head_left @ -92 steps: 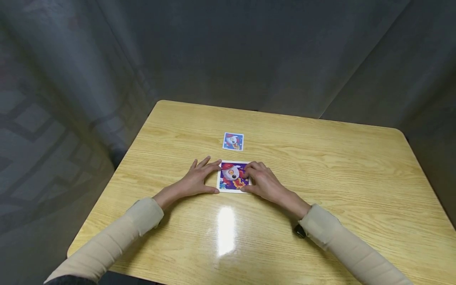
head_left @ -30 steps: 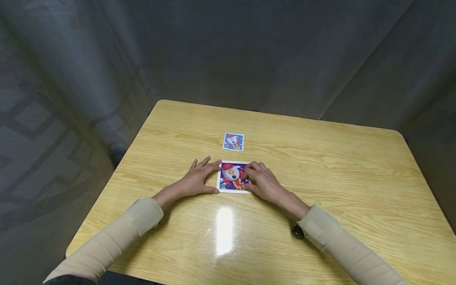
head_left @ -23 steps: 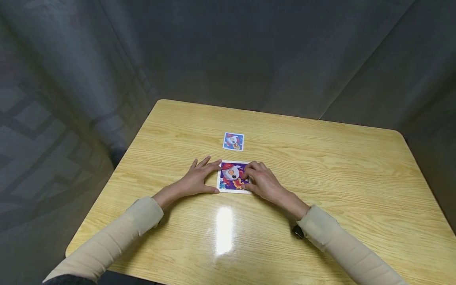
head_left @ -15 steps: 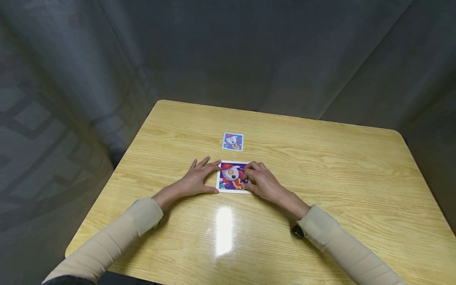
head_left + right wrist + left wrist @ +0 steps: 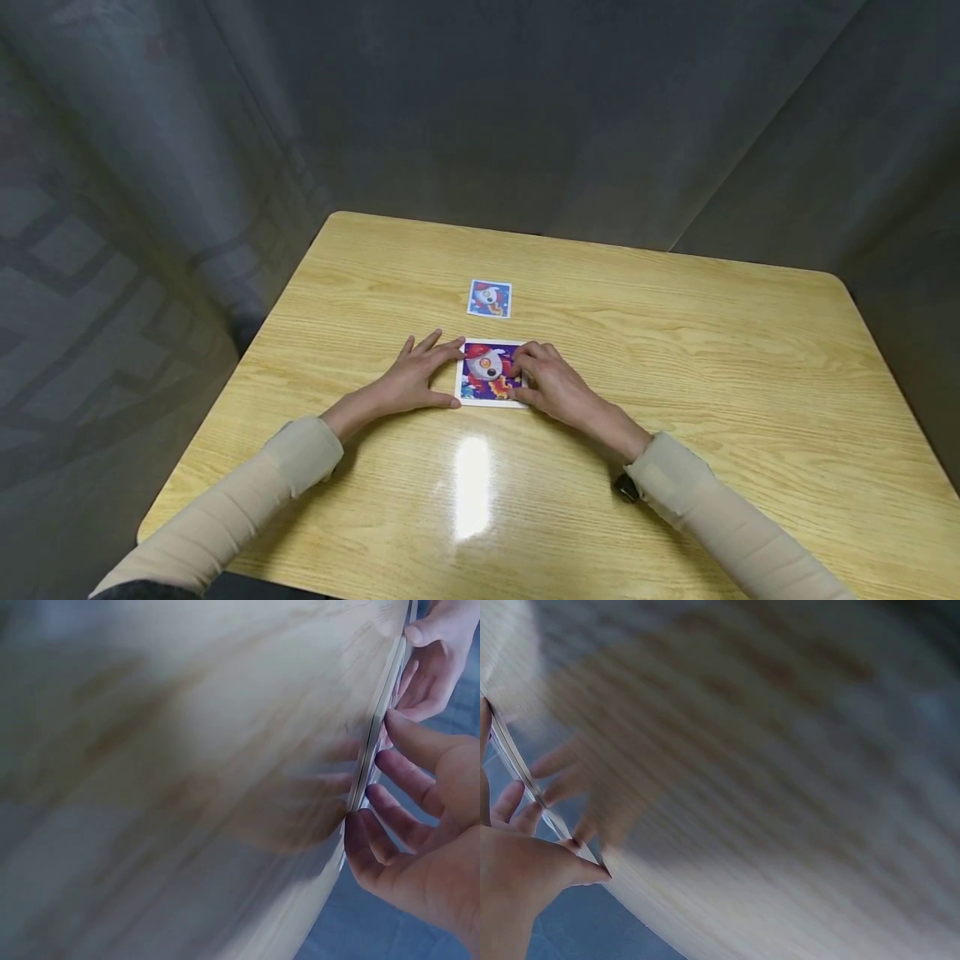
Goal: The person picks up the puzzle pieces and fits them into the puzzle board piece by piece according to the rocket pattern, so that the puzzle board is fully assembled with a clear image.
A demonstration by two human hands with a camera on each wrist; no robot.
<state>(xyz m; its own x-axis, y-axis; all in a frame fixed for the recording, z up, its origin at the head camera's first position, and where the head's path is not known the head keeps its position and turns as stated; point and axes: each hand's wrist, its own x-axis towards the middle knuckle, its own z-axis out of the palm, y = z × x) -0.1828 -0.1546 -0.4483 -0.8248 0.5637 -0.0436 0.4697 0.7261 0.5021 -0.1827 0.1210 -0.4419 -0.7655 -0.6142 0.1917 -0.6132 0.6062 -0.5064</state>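
Observation:
A square picture board (image 5: 483,364) with a white border and a purple cartoon print lies flat in the head view. My left hand (image 5: 408,383) holds its left side, thumb at the near corner and forefinger at the far one, other fingers spread. The curled fingertips and thumb of my right hand (image 5: 558,387) rest on the right part of the print, covering it; whether they pinch a separate piece does not show. Edge-on in the right wrist view, the board (image 5: 381,709) looks thin and layered. Behind it lies a small card (image 5: 490,298) with a similar cartoon on blue.
Both hands work over a glossy wooden table (image 5: 675,350), with a bright light reflection near the front. Grey curtains (image 5: 480,117) hang behind and beside it. A dark object (image 5: 627,487) shows at the right wrist, below the sleeve cuff.
Since the earliest frame my right thumb has drawn back slightly from the near border onto the print. My left hand, the board and the small card stay in place.

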